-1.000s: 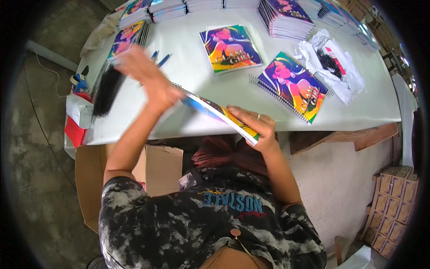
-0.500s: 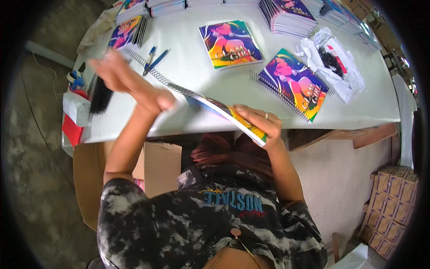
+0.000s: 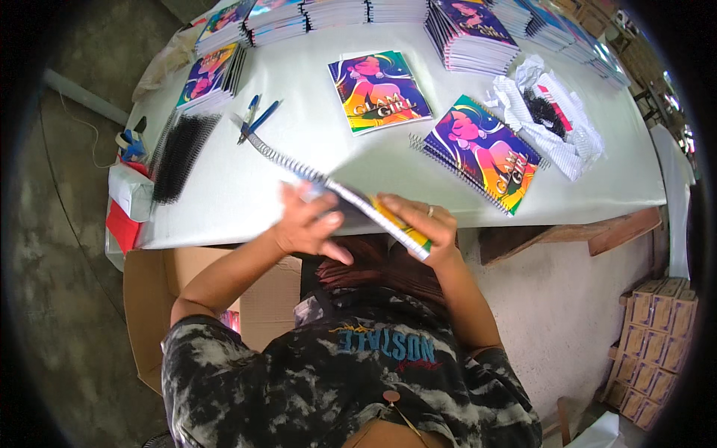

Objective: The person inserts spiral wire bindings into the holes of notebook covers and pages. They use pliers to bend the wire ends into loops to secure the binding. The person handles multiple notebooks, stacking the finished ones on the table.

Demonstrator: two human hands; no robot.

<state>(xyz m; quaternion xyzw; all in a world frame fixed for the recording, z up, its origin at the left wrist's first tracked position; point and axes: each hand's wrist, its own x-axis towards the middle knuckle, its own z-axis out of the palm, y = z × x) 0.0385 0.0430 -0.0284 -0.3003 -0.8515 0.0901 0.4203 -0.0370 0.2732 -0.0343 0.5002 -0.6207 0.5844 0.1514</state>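
Tilted edge-on at the table's front edge is a notebook (image 3: 403,234) with a yellow and green cover, and my right hand (image 3: 424,225) grips its near end, thumb on top. A dark spiral coil (image 3: 287,161) runs along its spine and sticks out far beyond the other end, toward two blue pens (image 3: 261,117). Beside the spine, my left hand (image 3: 310,224) has its fingers spread, somewhat blurred, and seems to hold nothing. Whether its fingertips touch the coil, I cannot tell.
A bundle of black coils (image 3: 183,153) lies at the left. Two colourful notebooks, one loose (image 3: 381,93) and one with a coil (image 3: 485,153), lie ahead. Crumpled white paper (image 3: 579,142) holds black pieces. Notebook stacks (image 3: 474,37) line the back; an open carton (image 3: 149,299) stands below.
My left hand has swung from the coil's far end back toward me, next to the notebook. The coil reaches less far out past the notebook. My right hand keeps its grip.
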